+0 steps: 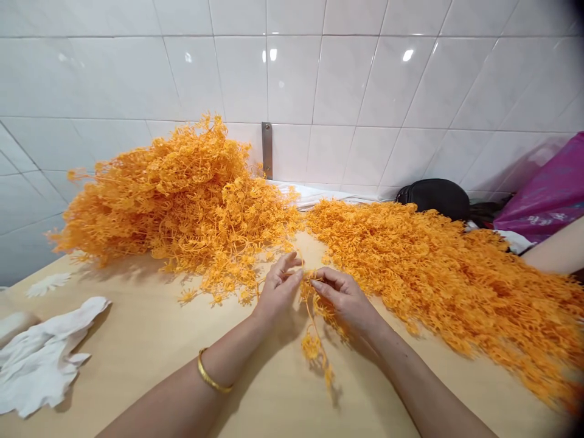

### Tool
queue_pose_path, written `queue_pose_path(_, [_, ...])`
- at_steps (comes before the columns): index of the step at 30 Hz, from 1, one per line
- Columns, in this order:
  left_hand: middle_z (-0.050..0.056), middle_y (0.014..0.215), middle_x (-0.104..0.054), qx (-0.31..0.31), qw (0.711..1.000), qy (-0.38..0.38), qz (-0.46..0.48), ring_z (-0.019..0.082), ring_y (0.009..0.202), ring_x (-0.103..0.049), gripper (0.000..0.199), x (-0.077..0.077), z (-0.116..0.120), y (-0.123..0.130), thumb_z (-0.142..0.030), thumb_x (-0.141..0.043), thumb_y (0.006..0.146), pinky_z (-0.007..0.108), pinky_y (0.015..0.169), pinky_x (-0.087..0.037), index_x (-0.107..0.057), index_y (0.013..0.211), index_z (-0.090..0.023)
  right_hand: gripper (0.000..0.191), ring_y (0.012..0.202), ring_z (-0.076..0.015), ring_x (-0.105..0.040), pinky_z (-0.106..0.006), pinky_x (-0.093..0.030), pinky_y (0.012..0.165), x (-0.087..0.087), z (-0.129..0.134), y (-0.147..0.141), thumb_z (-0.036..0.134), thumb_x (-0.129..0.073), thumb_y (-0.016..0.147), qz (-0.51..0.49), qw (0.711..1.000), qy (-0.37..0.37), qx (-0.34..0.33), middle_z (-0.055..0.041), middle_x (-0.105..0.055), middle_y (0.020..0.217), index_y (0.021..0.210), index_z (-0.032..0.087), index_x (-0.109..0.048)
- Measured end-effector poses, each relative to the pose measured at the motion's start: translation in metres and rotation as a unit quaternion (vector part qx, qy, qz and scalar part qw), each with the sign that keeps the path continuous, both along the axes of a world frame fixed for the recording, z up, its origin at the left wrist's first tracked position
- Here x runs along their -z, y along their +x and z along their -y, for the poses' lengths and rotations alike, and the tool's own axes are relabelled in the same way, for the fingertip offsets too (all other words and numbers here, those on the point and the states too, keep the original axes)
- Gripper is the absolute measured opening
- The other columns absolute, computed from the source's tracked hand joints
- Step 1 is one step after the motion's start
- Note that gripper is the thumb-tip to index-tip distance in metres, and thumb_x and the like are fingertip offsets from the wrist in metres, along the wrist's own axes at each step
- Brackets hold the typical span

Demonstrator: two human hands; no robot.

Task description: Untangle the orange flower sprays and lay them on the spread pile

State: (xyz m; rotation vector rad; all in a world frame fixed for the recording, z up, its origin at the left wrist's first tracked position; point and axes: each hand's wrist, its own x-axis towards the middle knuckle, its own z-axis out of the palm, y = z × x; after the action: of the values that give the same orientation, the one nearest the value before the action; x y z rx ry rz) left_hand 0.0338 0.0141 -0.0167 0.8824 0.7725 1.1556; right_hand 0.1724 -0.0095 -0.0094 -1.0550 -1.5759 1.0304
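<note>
Between my two hands, a small orange plastic flower sprig (pixel 311 345) hangs down over the table. My left hand (pixel 279 286), below a gold bangle on the wrist, pinches the sprig's upper stems between thumb and fingers. Thumb and index finger of my right hand (pixel 344 299) close on the same sprig from the other side. A tall tangled heap of orange sprigs (pixel 173 194) stands behind and left of my hands. On the right, a lower, flatter pile of orange sprigs (pixel 438 267) stretches toward the table's right side.
White crumpled gloves (pixel 45 353) lie on the pale wooden table (pixel 150 365) at the left. Behind the right pile are a black rounded case (pixel 433 198) and a purple bag (pixel 547 188). A tiled wall (pixel 292 79) with a metal bracket (pixel 267 151) stands behind. Part of an arm (pixel 556 246) shows at right.
</note>
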Motion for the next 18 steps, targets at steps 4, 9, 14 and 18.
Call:
queue_pose_path(4, [-0.001, 0.062, -0.053, 0.032, 0.997, 0.063, -0.033, 0.008, 0.055, -0.047, 0.020, 0.004, -0.002, 0.001, -0.027, -0.066, 0.061, 0.022, 0.056, -0.037, -0.059, 0.075, -0.016, 0.014, 0.059, -0.0108, -0.044, -0.023, -0.034, 0.055, 0.001, -0.004, 0.003, 0.029, -0.052, 0.074, -0.015, 0.999, 0.003, 0.037, 0.0016, -0.049, 0.064, 0.071, 0.017, -0.058])
queue_pose_path(9, [0.000, 0.051, -0.054, 0.053, 0.989, 0.073, -0.114, 0.008, 0.048, -0.046, 0.019, 0.000, 0.000, -0.002, -0.029, -0.069, 0.058, 0.022, 0.050, -0.033, -0.059, 0.060, -0.012, 0.018, 0.054, -0.0108, -0.041, -0.023, -0.034, 0.052, 0.003, -0.010, 0.008, 0.035, -0.055, 0.070, -0.046, 0.992, -0.007, 0.117, 0.0023, -0.047, 0.059, 0.069, 0.018, -0.056])
queue_pose_path(14, [0.000, 0.048, -0.053, 0.078, 0.983, 0.072, -0.150, 0.008, 0.044, -0.042, 0.022, 0.002, 0.002, 0.000, -0.025, -0.069, 0.056, 0.022, 0.046, -0.029, -0.066, 0.074, -0.012, 0.016, 0.072, -0.0149, -0.049, -0.027, -0.039, 0.064, 0.011, -0.009, -0.002, 0.032, -0.052, 0.073, 0.009, 0.988, 0.063, 0.142, -0.0028, -0.053, 0.077, 0.075, 0.018, -0.061])
queue_pose_path(18, [0.001, 0.052, -0.054, 0.086, 0.987, 0.083, -0.104, 0.008, 0.045, -0.043, 0.013, 0.006, 0.002, 0.003, -0.023, -0.067, 0.059, 0.022, 0.046, -0.032, -0.064, 0.064, -0.012, 0.017, 0.076, -0.0159, -0.051, -0.028, -0.040, 0.069, 0.015, -0.008, -0.009, 0.030, -0.051, 0.074, 0.008, 0.989, 0.068, 0.127, -0.0034, -0.055, 0.079, 0.078, 0.019, -0.062])
